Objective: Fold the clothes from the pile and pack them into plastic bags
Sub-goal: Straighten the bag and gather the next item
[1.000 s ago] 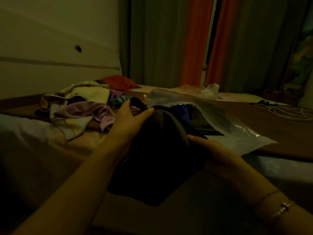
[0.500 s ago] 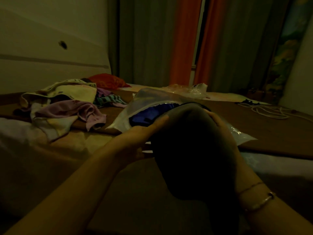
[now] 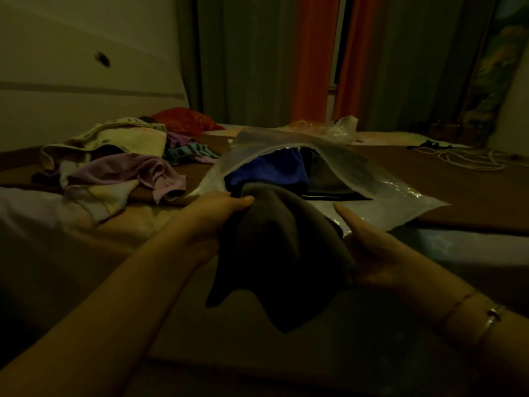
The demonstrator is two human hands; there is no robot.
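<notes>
Lying across a dim bed (image 3: 429, 179), a brown sheet was seen, with a clear bag (image 3: 386, 193) spread open on it near the middle. Blue and dark folded clothes (image 3: 272, 170) were held inside the bag. A dark garment (image 3: 280, 253) was held at the bag's mouth, its lower end hanging down. It was pinched at its top by the left hand (image 3: 211, 216), thumb curled over the fabric. The right hand (image 3: 372, 247) was laid against the garment's right side with fingers straight. A pile (image 3: 114, 167) of pale and purple clothes was heaped on the left of the bed, a red item (image 3: 186, 121) behind it. Crumpled plastic (image 3: 337, 128) and a white cord (image 3: 469, 160) were lying farther back. A pale headboard (image 3: 86, 90) and grey and orange curtains (image 3: 309, 58) were seen behind the bed.
</notes>
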